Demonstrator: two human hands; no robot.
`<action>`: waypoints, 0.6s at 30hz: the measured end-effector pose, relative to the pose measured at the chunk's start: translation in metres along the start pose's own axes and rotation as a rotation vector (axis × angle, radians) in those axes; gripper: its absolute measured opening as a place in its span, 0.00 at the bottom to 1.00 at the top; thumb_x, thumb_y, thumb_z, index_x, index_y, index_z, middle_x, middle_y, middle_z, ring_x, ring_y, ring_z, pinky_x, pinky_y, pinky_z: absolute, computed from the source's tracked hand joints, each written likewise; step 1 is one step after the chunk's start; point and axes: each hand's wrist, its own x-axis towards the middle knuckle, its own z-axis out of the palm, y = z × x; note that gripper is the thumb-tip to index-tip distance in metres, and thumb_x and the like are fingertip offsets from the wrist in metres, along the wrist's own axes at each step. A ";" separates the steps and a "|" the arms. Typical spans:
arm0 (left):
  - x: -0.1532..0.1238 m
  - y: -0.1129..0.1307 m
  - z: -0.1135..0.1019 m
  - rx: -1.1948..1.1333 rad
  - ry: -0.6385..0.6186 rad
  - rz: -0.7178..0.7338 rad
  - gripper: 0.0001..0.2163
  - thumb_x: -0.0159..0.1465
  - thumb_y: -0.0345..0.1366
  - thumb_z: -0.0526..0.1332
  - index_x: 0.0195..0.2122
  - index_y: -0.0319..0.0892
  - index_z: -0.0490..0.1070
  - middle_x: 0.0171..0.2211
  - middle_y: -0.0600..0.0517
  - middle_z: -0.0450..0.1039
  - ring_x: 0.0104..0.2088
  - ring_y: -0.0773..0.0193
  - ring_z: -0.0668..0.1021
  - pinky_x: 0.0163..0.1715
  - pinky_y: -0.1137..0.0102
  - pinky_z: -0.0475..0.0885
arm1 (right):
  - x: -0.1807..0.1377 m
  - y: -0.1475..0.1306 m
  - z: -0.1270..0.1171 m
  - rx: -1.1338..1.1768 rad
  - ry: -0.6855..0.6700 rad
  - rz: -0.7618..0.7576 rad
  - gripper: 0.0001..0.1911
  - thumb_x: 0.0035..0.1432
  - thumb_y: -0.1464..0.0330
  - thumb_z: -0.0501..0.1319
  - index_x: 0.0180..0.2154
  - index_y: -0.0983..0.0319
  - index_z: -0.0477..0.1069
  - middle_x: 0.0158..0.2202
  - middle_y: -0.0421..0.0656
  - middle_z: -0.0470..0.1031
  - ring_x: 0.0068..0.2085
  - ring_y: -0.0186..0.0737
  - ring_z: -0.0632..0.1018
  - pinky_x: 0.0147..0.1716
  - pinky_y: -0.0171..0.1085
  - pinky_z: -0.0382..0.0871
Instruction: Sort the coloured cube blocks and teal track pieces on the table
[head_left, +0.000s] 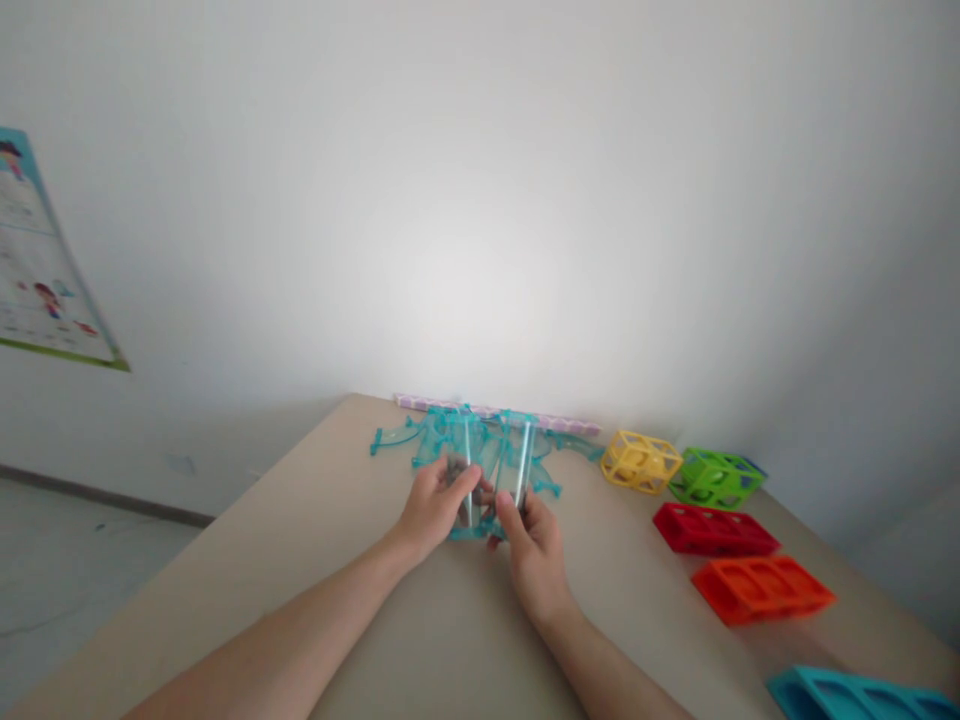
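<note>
My left hand (pixel 439 500) is closed around a clear, teal-tinted plastic track piece (pixel 466 440), thumb on its near face. My right hand (pixel 534 550) grips a second see-through teal track piece (pixel 519 445) in the same way. The two pieces stand side by side, tilted upward, and their lower ends come close together between my hands. Whether they are joined there I cannot tell. Fingers show blurred through the clear plastic. Just behind them lies a heap of similar teal pieces (pixel 429 440), some of them curved, partly hidden by the held ones.
A purple patterned strip (pixel 559 422) lies along the wall at the table's (pixel 337 500) back edge. To the right stand yellow (pixel 640 462) and green (pixel 716 480) open-frame blocks, then red (pixel 716 530), orange (pixel 765 588) and blue (pixel 862 695) blocks. A poster (pixel 52 270) hangs at left.
</note>
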 end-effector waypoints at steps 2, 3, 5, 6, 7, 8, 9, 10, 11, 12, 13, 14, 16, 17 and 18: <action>0.002 0.001 0.000 -0.060 0.053 -0.033 0.16 0.58 0.49 0.61 0.31 0.38 0.71 0.25 0.50 0.75 0.23 0.65 0.75 0.20 0.74 0.68 | 0.001 -0.001 0.002 0.042 0.014 -0.013 0.21 0.58 0.52 0.59 0.36 0.65 0.74 0.30 0.44 0.73 0.29 0.36 0.72 0.22 0.32 0.69; 0.003 0.002 0.000 -0.073 0.059 -0.033 0.16 0.59 0.49 0.61 0.30 0.38 0.71 0.24 0.50 0.74 0.22 0.66 0.75 0.19 0.74 0.67 | 0.001 0.000 0.002 0.050 0.002 -0.014 0.21 0.58 0.52 0.59 0.36 0.64 0.73 0.30 0.44 0.72 0.29 0.36 0.72 0.22 0.32 0.69; 0.002 0.001 0.000 -0.077 0.030 -0.032 0.16 0.59 0.48 0.61 0.29 0.38 0.71 0.22 0.52 0.73 0.21 0.67 0.74 0.19 0.75 0.67 | 0.000 0.003 0.001 0.042 -0.051 0.006 0.19 0.57 0.53 0.60 0.35 0.64 0.73 0.27 0.42 0.71 0.28 0.35 0.71 0.21 0.32 0.69; 0.002 0.001 -0.001 -0.073 0.010 -0.036 0.16 0.58 0.48 0.61 0.29 0.38 0.71 0.21 0.52 0.72 0.20 0.67 0.73 0.18 0.75 0.66 | 0.000 0.005 0.001 0.036 -0.079 0.021 0.19 0.57 0.53 0.60 0.34 0.64 0.72 0.26 0.41 0.69 0.27 0.34 0.70 0.20 0.32 0.68; 0.001 0.001 -0.001 -0.067 -0.009 -0.044 0.16 0.58 0.48 0.62 0.28 0.38 0.70 0.20 0.53 0.72 0.19 0.68 0.72 0.18 0.75 0.66 | -0.001 0.007 0.000 0.033 -0.106 0.037 0.19 0.57 0.53 0.61 0.33 0.64 0.72 0.25 0.40 0.68 0.26 0.34 0.69 0.20 0.32 0.68; 0.001 0.000 -0.001 -0.065 -0.024 -0.053 0.16 0.58 0.49 0.62 0.27 0.38 0.70 0.19 0.53 0.71 0.17 0.69 0.71 0.18 0.75 0.66 | -0.001 0.008 0.000 0.034 -0.128 0.049 0.18 0.57 0.53 0.61 0.31 0.64 0.71 0.25 0.39 0.68 0.25 0.33 0.69 0.19 0.32 0.67; 0.000 0.000 -0.001 -0.069 -0.035 -0.061 0.16 0.58 0.49 0.62 0.27 0.39 0.70 0.18 0.54 0.70 0.17 0.69 0.71 0.17 0.75 0.65 | -0.001 0.009 -0.001 0.039 -0.144 0.057 0.19 0.57 0.53 0.61 0.31 0.64 0.71 0.25 0.39 0.67 0.25 0.33 0.69 0.19 0.32 0.67; 0.000 0.001 -0.001 -0.076 -0.045 -0.065 0.16 0.58 0.49 0.61 0.27 0.39 0.70 0.17 0.54 0.69 0.16 0.68 0.71 0.17 0.75 0.65 | 0.000 0.009 -0.001 0.048 -0.156 0.063 0.19 0.57 0.53 0.61 0.30 0.64 0.70 0.25 0.39 0.67 0.25 0.33 0.68 0.19 0.32 0.67; 0.000 0.001 -0.001 -0.083 -0.057 -0.064 0.16 0.58 0.49 0.61 0.27 0.39 0.70 0.17 0.54 0.69 0.16 0.68 0.71 0.17 0.74 0.65 | 0.000 0.009 -0.001 0.063 -0.165 0.066 0.19 0.57 0.53 0.61 0.30 0.64 0.70 0.25 0.39 0.67 0.24 0.33 0.68 0.19 0.32 0.67; 0.000 0.001 -0.001 -0.090 -0.073 -0.065 0.16 0.58 0.49 0.61 0.27 0.39 0.70 0.16 0.54 0.69 0.17 0.67 0.71 0.17 0.74 0.65 | 0.000 0.008 -0.001 0.083 -0.172 0.069 0.19 0.56 0.53 0.61 0.30 0.64 0.70 0.25 0.39 0.67 0.24 0.33 0.68 0.18 0.32 0.67; 0.000 0.001 -0.001 -0.102 -0.087 -0.071 0.16 0.58 0.49 0.62 0.27 0.39 0.70 0.16 0.53 0.69 0.17 0.67 0.72 0.18 0.74 0.66 | 0.001 0.007 -0.001 0.106 -0.177 0.071 0.19 0.56 0.53 0.61 0.29 0.63 0.69 0.25 0.39 0.67 0.24 0.33 0.68 0.18 0.32 0.67; 0.001 0.000 -0.002 -0.123 -0.101 -0.083 0.16 0.58 0.49 0.62 0.28 0.39 0.70 0.17 0.53 0.70 0.17 0.66 0.72 0.18 0.73 0.66 | 0.001 0.006 -0.001 0.131 -0.180 0.071 0.19 0.56 0.52 0.61 0.28 0.63 0.69 0.25 0.39 0.67 0.24 0.33 0.68 0.17 0.32 0.67; 0.001 0.000 -0.002 -0.179 -0.127 -0.116 0.16 0.58 0.49 0.62 0.28 0.39 0.70 0.18 0.53 0.70 0.18 0.66 0.73 0.19 0.73 0.67 | 0.002 0.004 -0.002 0.179 -0.182 0.067 0.20 0.56 0.52 0.60 0.27 0.63 0.69 0.24 0.39 0.67 0.23 0.33 0.68 0.17 0.32 0.66; 0.002 -0.001 -0.002 -0.207 -0.122 -0.127 0.16 0.57 0.48 0.63 0.29 0.39 0.70 0.19 0.53 0.70 0.19 0.66 0.73 0.19 0.73 0.67 | 0.003 0.003 -0.002 0.199 -0.177 0.060 0.20 0.57 0.52 0.59 0.28 0.63 0.69 0.24 0.39 0.67 0.23 0.33 0.69 0.17 0.32 0.66; 0.002 -0.001 -0.002 -0.223 -0.103 -0.133 0.16 0.57 0.48 0.63 0.29 0.38 0.71 0.20 0.53 0.71 0.19 0.67 0.73 0.19 0.73 0.67 | 0.003 0.003 -0.003 0.213 -0.159 0.050 0.20 0.57 0.52 0.59 0.28 0.63 0.69 0.24 0.40 0.67 0.23 0.33 0.69 0.18 0.32 0.66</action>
